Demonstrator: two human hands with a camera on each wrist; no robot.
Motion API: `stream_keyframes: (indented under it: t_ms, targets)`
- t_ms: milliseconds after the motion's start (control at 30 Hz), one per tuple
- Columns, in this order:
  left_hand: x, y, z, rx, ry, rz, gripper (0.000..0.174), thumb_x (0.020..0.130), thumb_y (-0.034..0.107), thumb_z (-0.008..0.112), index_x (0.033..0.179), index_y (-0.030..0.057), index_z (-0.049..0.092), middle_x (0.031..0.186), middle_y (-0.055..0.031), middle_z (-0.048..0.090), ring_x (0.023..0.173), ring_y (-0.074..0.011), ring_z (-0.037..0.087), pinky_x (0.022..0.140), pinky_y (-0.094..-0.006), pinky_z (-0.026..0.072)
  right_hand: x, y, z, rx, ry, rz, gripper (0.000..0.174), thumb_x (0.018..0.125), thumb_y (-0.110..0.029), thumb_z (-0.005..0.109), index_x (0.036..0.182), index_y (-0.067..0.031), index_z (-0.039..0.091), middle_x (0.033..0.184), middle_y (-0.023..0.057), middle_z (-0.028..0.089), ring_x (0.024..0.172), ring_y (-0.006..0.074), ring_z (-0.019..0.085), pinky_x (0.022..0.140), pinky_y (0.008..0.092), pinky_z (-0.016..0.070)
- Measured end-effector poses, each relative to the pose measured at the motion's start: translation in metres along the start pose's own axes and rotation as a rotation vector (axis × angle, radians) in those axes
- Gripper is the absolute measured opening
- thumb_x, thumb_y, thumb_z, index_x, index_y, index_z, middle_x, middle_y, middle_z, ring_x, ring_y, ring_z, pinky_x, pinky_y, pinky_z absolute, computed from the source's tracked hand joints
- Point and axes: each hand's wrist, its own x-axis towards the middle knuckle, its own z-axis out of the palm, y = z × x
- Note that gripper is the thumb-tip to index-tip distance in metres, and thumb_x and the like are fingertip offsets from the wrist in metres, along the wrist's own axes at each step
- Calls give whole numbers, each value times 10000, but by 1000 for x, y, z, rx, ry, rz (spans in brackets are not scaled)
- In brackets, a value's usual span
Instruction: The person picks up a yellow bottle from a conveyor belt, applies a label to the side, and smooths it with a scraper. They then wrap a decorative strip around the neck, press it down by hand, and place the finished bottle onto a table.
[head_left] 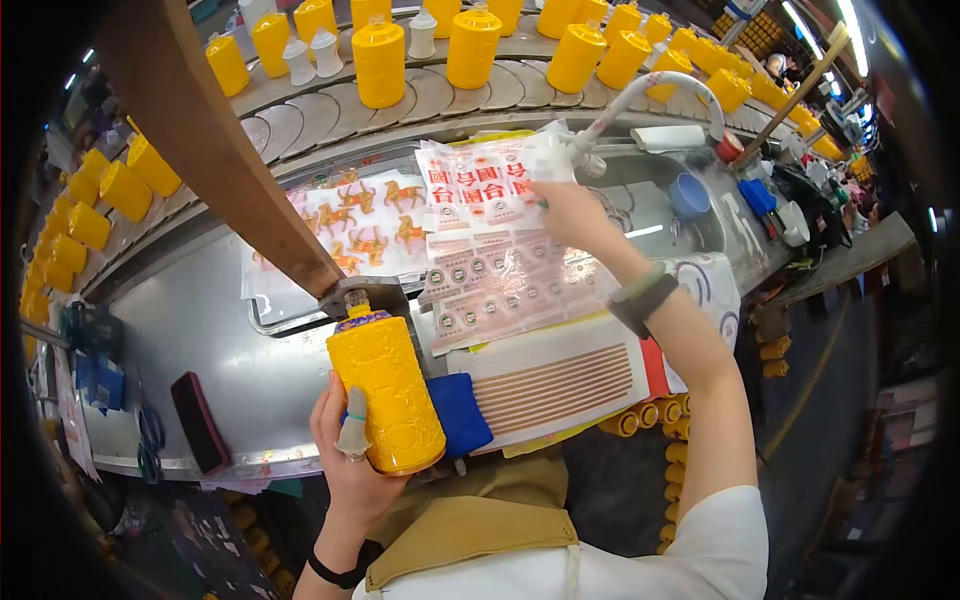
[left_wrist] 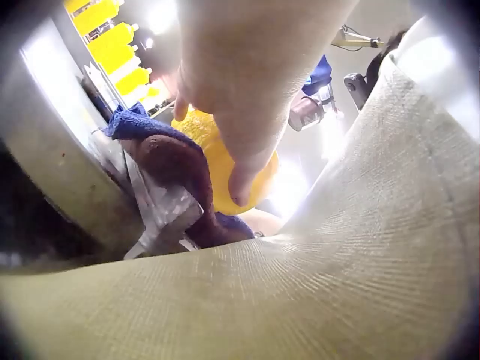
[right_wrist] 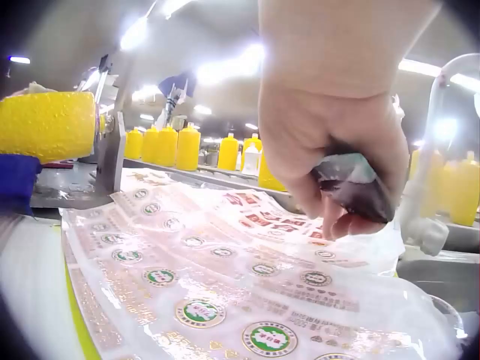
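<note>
In the head view my left hand grips the lower part of an embossed yellow bottle, a pale cover on one finger. The bottle's neck meets a dark bracket under a wooden beam. The left wrist view shows my left hand with a finger against the yellow bottle. My right hand is over the red-printed end of a decal sheet. Seen from the right wrist, that hand has curled fingers round a small dark piece, above the glossy sheets; fingertip contact is unclear.
Yellow bottles line a curved conveyor behind the metal worktop. A sink with a blue cup and white tap lies right. Near the bottle are a blue cloth, striped sheet and phone; scissors lie left.
</note>
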Motion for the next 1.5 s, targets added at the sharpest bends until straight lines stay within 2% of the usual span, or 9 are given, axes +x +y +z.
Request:
stream_keyframes:
  t_ms: [233, 300, 467, 767, 833, 1000, 1100, 1200, 1500]
  targets:
    - [-1, -4, -2, -27, -10, -36, 1102, 645, 251, 978, 1569, 87, 401, 1590, -215, 391, 1390, -414, 444, 1148, -498, 378, 33, 21, 20, -183, 117, -249, 486, 890, -67, 586, 1363, -145, 662, 1187, 123, 736, 1130, 328, 672, 958, 447, 534]
    - [-1, -4, -2, -22, -10, -24, 1093, 644, 244, 975, 1564, 84, 407, 1590, -219, 393, 1389, -411, 447, 1149, -496, 377, 34, 25, 2, -241, -50, -20, 485, 893, -94, 610, 1374, -142, 648, 1198, 110, 733, 1120, 324, 673, 965, 450, 534]
    - [-2, -4, -1, -58, -15, -54, 1139, 628, 300, 998, 1569, 85, 392, 1563, -196, 404, 1389, -396, 443, 1144, -491, 385, 11, 103, -15, 115, 198, -131, 301, 930, -182, 602, 1184, -113, 749, 1057, 175, 758, 963, 364, 727, 794, 453, 560]
    - [3, 2, -3, 4, -6, -21, 1178, 606, 332, 1021, 1533, -8, 377, 1528, -210, 425, 1358, -403, 454, 1126, -471, 408, -21, 273, 16, 651, 3, 979, 161, 914, -30, 561, 929, 100, 654, 827, 196, 691, 657, 294, 641, 598, 411, 501]
    - [4, 4, -5, 21, -12, -17, 1171, 611, 330, 1018, 1532, -5, 378, 1533, -212, 422, 1360, -405, 453, 1127, -472, 408, -23, 273, 20, 1571, -30, 1028, 172, 939, -30, 532, 996, 76, 655, 834, 212, 672, 672, 315, 637, 599, 404, 500]
    - [2, 1, -1, -31, -11, -22, 1135, 638, 302, 997, 1577, 108, 389, 1567, -201, 401, 1391, -406, 442, 1146, -495, 386, -7, 74, -51, 1319, -14, 500, 273, 1025, -141, 557, 1156, 69, 671, 1035, 141, 737, 862, 205, 700, 779, 334, 560]
    - [2, 0, -3, 38, -7, 17, 1130, 642, 294, 996, 1577, 110, 388, 1572, -203, 399, 1390, -411, 445, 1142, -499, 390, 18, 61, -37, 832, -65, 125, 382, 1007, -236, 613, 1267, 38, 674, 1064, 156, 758, 1013, 245, 726, 865, 353, 565]
    - [1, 2, -4, 12, -11, -42, 1126, 640, 284, 995, 1573, 104, 392, 1580, -214, 394, 1386, -423, 449, 1135, -508, 397, 20, 31, -31, 220, 132, 304, 533, 916, -414, 726, 1257, -4, 713, 1080, 185, 764, 1050, 307, 735, 885, 386, 558]
    - [2, -2, -3, 0, 10, 20, 1105, 634, 268, 998, 1557, 90, 416, 1591, -234, 387, 1375, -437, 467, 1128, -511, 404, 37, 92, 33, 136, 268, 554, 636, 780, -540, 805, 854, 88, 746, 839, 241, 746, 817, 319, 757, 741, 418, 561]
